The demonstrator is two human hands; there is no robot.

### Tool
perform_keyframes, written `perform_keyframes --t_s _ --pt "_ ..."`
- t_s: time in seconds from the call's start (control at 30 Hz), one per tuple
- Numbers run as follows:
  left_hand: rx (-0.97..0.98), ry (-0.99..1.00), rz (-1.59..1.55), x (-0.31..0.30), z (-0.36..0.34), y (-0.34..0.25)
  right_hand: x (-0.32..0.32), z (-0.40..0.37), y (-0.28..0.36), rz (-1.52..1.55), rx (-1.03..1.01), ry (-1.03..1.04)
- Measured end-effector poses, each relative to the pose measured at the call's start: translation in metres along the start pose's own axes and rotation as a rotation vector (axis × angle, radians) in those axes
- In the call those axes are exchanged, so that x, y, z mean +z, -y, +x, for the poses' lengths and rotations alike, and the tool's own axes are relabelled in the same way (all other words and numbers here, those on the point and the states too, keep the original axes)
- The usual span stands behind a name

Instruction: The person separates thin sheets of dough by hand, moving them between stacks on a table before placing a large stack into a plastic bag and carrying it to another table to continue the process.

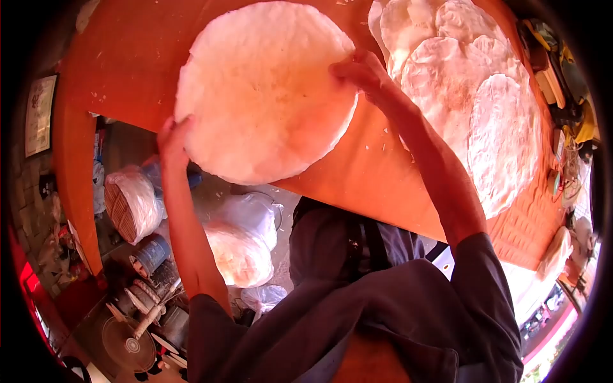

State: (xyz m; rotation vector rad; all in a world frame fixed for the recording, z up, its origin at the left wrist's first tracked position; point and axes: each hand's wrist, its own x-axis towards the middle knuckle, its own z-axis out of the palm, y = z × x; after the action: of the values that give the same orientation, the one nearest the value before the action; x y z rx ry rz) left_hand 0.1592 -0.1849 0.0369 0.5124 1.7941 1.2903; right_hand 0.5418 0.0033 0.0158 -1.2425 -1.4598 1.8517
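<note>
A large, round, thin flatbread (262, 96) is held up over the orange table (134, 70). My left hand (174, 142) grips its lower left edge, the fingers partly behind it. At its right edge, my right hand (361, 69) is closed on the bread, thumb and fingers pressed together. To the right of my right hand, a pile of overlapping flatbreads (447, 83) lies on the table, with a folded or narrower piece (503, 143) on top at its right side.
Below the table's edge on the left are a plastic-wrapped basket (134, 204), a blue can (151, 254) and a large plastic bag (242, 239). A round metal disc (131, 343) stands at the lower left. Assorted items (565, 115) line the right side.
</note>
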Motion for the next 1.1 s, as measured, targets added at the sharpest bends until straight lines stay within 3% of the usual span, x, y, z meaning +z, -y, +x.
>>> perform_keyframes --t_s 0.13,0.17,0.2,0.23,0.3,0.33,0.37,0.43,0.47,0.5,0.6,0.7,0.73,0.77,0.83,0.93,1.03,1.07,1.1 --pt "-0.069 -0.073 -0.022 -0.015 0.002 0.019 0.001 0.001 -0.006 -0.214 -0.27 -0.04" --pt "-0.087 -0.083 0.01 -0.02 0.004 0.019 0.009 0.009 -0.01 -0.69 -0.295 -0.358" --pt "0.008 -0.056 0.061 -0.026 0.006 0.022 0.021 -0.01 0.01 -0.752 -0.189 -0.455" --pt "0.106 -0.024 0.101 -0.032 0.008 0.028 0.022 -0.014 0.0 -0.707 -0.358 -0.492" --pt "0.29 -0.195 0.417 -0.041 0.015 0.04 0.024 -0.002 -0.026 -0.825 -0.344 -0.52" --pt "0.294 -0.146 0.463 -0.022 0.005 0.031 0.026 0.003 -0.038 -0.884 -0.336 -0.534" --pt "0.3 -0.107 0.511 -0.005 -0.006 0.021 0.018 -0.001 -0.028 -0.871 -0.249 -0.401" --pt "0.361 -0.076 0.563 -0.002 -0.005 0.034 0.005 -0.048 0.008 -0.749 -0.254 -0.341" --pt "0.389 -0.067 0.591 -0.003 -0.003 0.038 -0.009 -0.062 0.005 -0.639 -0.505 -0.36" --pt "0.379 -0.137 0.643 -0.004 -0.001 0.04 -0.021 -0.089 0.015 -0.784 -0.538 -0.49" --pt "0.411 -0.343 0.732 -0.009 -0.009 0.035 -0.099 -0.168 -0.019 -1.039 -0.405 -0.656" --pt "0.68 -0.424 0.825 0.009 -0.041 0.007 -0.171 -0.256 -0.056 -1.356 0.19 -0.614" --pt "0.756 -0.482 0.823 0.039 -0.064 -0.012 -0.182 -0.273 -0.057 -1.341 0.235 -0.58" --pt "0.779 -0.428 0.748 0.056 -0.078 -0.015 -0.191 -0.289 -0.06 -1.322 0.282 -0.546" --pt "0.82 -0.325 0.595 0.088 -0.102 -0.019 -0.207 -0.305 -0.075 -1.372 0.11 -0.543" --pt "0.79 0.043 0.495 0.163 -0.146 -0.009 -0.22 -0.308 -0.088 -1.417 -0.193 -0.603" --pt "0.546 0.365 0.41 0.244 -0.192 0.006 -0.226 -0.308 -0.097 -1.323 -0.184 -0.751" --pt "0.501 0.452 0.35 0.266 -0.203 0.013 -0.224 -0.306 -0.095 -1.364 -0.322 -0.784" --pt "0.368 0.51 0.228 0.282 -0.212 0.024 -0.225 -0.307 -0.095 -1.41 -0.284 -0.684"
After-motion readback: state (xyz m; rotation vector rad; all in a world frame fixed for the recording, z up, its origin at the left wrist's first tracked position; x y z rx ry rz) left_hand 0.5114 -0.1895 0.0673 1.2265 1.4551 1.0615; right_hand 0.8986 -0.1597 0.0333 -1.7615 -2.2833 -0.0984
